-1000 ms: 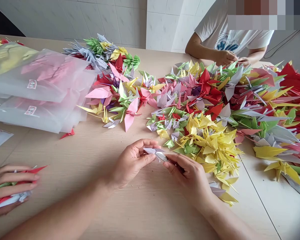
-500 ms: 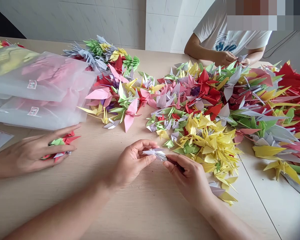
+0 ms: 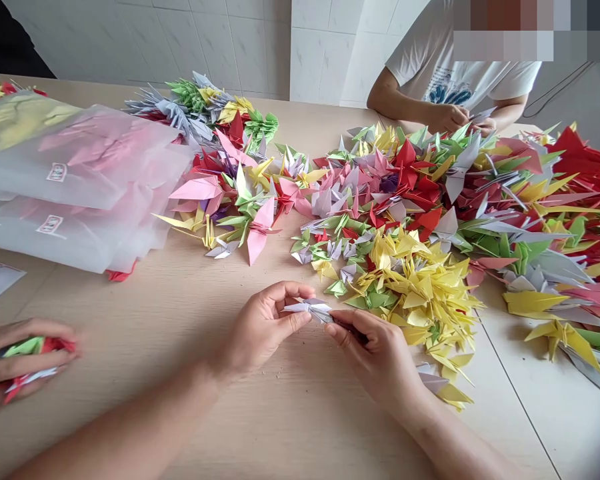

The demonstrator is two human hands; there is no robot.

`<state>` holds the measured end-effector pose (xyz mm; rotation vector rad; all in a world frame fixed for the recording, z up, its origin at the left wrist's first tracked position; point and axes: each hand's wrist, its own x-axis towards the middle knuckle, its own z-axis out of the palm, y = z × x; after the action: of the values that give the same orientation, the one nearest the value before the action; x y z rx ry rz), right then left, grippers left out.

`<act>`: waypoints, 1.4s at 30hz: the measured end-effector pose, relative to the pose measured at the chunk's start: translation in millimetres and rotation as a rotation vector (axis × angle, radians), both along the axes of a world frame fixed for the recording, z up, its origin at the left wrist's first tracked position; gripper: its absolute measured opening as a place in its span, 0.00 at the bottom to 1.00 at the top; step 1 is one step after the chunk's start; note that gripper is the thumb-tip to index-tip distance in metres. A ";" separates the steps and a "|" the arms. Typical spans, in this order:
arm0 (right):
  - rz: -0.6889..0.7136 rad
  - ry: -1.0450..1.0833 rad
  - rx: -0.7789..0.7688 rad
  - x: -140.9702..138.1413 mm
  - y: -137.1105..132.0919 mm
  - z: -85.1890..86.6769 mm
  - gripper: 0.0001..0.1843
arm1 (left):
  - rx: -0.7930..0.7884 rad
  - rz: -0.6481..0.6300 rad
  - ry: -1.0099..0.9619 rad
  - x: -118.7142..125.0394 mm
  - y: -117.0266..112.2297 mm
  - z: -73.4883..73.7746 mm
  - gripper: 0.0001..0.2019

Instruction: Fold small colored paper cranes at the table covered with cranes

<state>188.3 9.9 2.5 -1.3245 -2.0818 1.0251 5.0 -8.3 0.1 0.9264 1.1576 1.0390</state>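
We take the yellow heap of folded paper cranes as our landmark. Nearest, on our side of it and to its left, our left hand pinches a small lilac paper crane between thumb and fingers, just above the table. Our right hand, close beside the yellow heap's near left edge, grips a slim dark object; it is mostly covered by our fingers, so we cannot tell its kind. Its hand's fingertips meet the lilac paper crane's right end.

Well left of the yellow heap, a co-worker's hand curls around a red, green and pale bunch of folded paper. Beyond that hand, frosted bags bearing 2 white labels are stacked, pink and yellow paper showing through.

Touching the yellow heap's right and far sides spreads a large mixed pile in red, green, lilac and pink. Looser pink, red and green cranes lie to its left.

Farthest, behind the yellow heap, a person in a white shirt holds greyish paper before a tiled wall.
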 end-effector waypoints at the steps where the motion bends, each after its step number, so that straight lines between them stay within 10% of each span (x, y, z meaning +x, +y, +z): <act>1: -0.003 -0.001 0.001 0.0 -0.3 -0.4 0.12 | 0.000 0.002 0.006 0.0 -0.1 -0.8 0.11; 42: -0.005 0.026 -0.132 0.3 3.4 0.0 0.14 | -0.004 -0.030 0.081 -0.3 0.2 0.1 0.10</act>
<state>188.6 13.3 2.5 -1.3711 -2.0204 1.1888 4.8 -8.1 0.3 0.9872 1.2087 0.9828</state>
